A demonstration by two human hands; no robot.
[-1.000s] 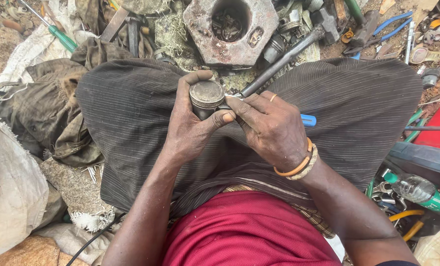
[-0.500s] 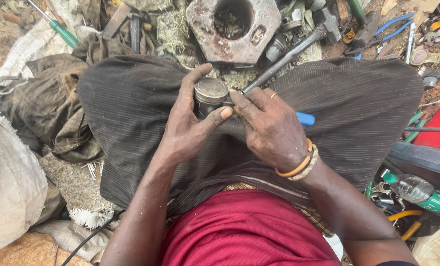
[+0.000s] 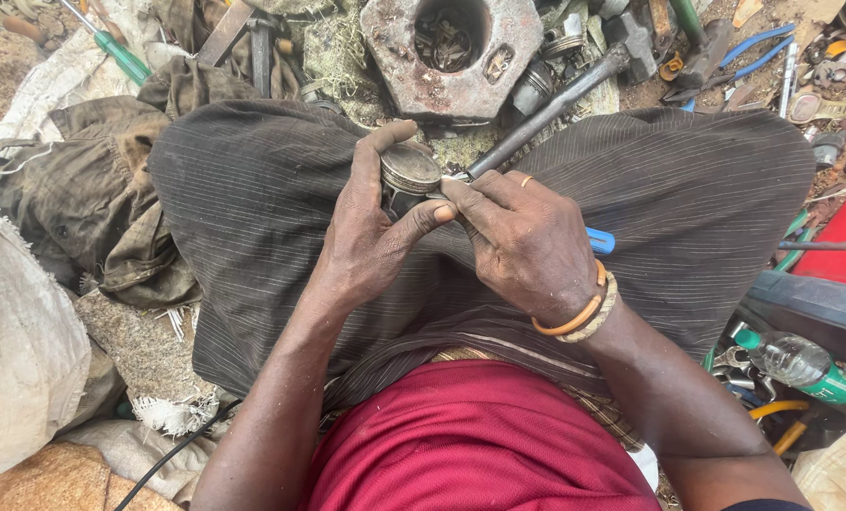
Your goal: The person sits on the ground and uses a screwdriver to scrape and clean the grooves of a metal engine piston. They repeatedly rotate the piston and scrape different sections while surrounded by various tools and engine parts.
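Seated person, viewed from above, lap covered by dark pinstriped cloth (image 3: 253, 218).

Left hand (image 3: 371, 232) curled around a short, dull-grey metal cylinder with a flat round top, probably a piston (image 3: 409, 175); index finger arched over its far side, thumb pressed across the near side. The cylinder sits over the lap, between the knees, top face tilted slightly toward the camera.

Right hand (image 3: 527, 241) closed around a tool with a blue plastic handle (image 3: 601, 240). Only the handle end shows past the heel of the hand; the working tip is hidden behind the fingers, right at the cylinder's side wall. Ring on one finger, orange and beige bangles (image 3: 579, 312) on the wrist.

Progress, as a judgement: work on the cylinder's side appears under way, not finished. The top face looks grimy and I cannot tell whether anything has come off yet.

Containers: a heavy, rusted grey metal block with a round bore (image 3: 451, 52) lies on the ground just beyond the knees; small loose metal bits sit in the bore, kind unclear. A clear plastic bottle with green label and cap (image 3: 801, 364) lies at lower right, contents not discernible.

Also present: a long grey steel bar (image 3: 555, 104), a green-handled screwdriver (image 3: 120, 57) and a white woven sack (image 3: 16, 350).
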